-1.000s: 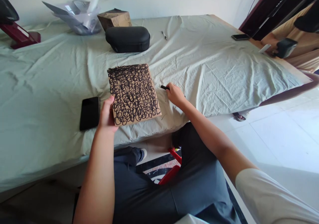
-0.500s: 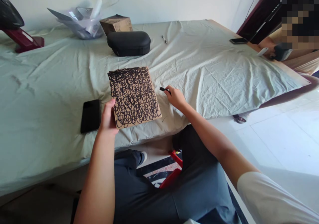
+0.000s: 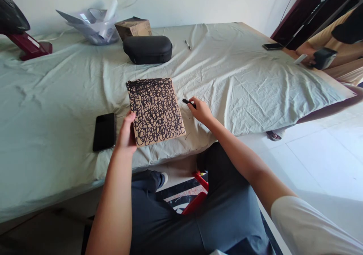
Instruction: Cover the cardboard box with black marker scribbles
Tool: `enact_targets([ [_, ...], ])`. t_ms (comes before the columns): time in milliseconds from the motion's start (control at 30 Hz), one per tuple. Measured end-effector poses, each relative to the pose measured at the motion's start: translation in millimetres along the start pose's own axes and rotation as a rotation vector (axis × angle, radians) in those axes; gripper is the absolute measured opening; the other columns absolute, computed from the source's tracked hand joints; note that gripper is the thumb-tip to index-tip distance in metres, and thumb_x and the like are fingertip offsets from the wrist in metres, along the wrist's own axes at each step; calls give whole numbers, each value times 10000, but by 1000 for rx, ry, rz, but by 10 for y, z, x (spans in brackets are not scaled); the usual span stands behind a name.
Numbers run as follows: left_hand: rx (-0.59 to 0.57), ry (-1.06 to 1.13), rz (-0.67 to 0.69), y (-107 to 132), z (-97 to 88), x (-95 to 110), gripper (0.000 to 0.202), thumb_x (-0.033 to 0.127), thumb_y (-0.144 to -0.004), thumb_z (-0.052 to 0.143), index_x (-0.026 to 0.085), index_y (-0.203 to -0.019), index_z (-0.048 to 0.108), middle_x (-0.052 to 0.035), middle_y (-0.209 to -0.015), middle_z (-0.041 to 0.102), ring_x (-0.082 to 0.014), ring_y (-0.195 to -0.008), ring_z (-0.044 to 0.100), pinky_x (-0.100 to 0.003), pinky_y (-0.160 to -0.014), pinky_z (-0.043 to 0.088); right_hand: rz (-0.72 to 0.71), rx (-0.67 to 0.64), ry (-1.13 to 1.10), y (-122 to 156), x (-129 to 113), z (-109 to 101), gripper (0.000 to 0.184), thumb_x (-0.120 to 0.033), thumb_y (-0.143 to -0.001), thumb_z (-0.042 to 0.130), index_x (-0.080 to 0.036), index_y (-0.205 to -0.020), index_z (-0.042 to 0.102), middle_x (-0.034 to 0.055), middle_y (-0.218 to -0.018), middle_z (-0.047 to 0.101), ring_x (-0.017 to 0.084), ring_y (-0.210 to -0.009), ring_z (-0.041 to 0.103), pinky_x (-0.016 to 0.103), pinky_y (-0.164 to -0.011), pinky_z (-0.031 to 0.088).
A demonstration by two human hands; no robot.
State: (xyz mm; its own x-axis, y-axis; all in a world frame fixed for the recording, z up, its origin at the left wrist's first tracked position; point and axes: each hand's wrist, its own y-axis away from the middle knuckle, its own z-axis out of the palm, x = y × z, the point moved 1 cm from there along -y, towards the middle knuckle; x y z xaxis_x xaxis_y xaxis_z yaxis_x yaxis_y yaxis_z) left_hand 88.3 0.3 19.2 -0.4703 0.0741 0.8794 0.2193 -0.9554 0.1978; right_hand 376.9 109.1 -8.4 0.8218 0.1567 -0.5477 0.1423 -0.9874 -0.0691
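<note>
My left hand is closed on the left edge of a cardboard box, with the thumb along its side. Black looping scribbles cover the box's upper face, densest along the far edge. To the right of the box, my right hand pinches a black marker. The marker's tip points left towards the box and is apart from it. Left of my left hand, a black phone lies on the cloth. How the fingers sit under the box is hidden.
Behind the box are a black zip case, another cardboard box, a clear plastic basket and a pen. A dark red stand is at far left. Another person's hand holds a dark object beside a second phone.
The scribbled box has shifted and turned slightly in my left hand. My right hand with the marker stays almost in place. The whole view has moved a little.
</note>
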Motion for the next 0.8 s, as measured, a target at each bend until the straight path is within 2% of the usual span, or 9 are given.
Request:
enact_targets([
  [167,-65,-9,62,5,10,-9,489,543,-823,861,210,-1154,727,-124,-1374,807,-363,-1405,705,-458,-1109,634,-15,18,-29,30,-34,-26,343,-371,-1113,542,-206,-1336,744,91,-1000,808,246,-868,685,313,-755,426],
  [300,-48,-13,96,21,30,4,529,537,-806,857,218,-1208,727,-113,-1417,782,-353,-1428,678,-435,-1117,613,-35,30,-57,50,-52,-37,355,-382,-1112,534,-205,-1336,745,72,-955,785,231,-815,651,311,-744,412],
  [467,-32,-82,309,14,38,37,697,469,-765,861,275,-1416,705,-63,-1420,753,-301,-1413,662,-417,-1195,543,-29,25,-56,46,-34,-22,362,-373,-1091,563,-193,-1336,759,75,-955,781,227,-816,635,315,-750,412],
  [533,-31,-121,379,6,33,33,769,464,-740,881,291,-1466,690,-58,-1478,726,-290,-1431,645,-405,-1217,517,-20,24,-56,42,-27,-17,346,-367,-1073,589,-192,-1310,771,84,-984,797,229,-835,648,319,-760,426],
  [667,-56,-199,433,31,46,15,903,528,-707,929,309,-1540,658,-84,-1667,620,-353,-1504,600,-417,-1193,529,-31,65,-87,42,-31,-29,386,-367,-1086,570,-184,-1368,759,103,-1050,829,236,-884,705,332,-802,475],
  [800,-68,-287,458,114,79,50,993,544,-727,949,317,-1627,595,-91,-1775,530,-381,-1501,604,-418,-1170,542,0,-48,63,62,-54,-57,455,-337,-1057,630,-191,-1474,742,131,-1117,863,307,-1009,773,368,-833,510],
])
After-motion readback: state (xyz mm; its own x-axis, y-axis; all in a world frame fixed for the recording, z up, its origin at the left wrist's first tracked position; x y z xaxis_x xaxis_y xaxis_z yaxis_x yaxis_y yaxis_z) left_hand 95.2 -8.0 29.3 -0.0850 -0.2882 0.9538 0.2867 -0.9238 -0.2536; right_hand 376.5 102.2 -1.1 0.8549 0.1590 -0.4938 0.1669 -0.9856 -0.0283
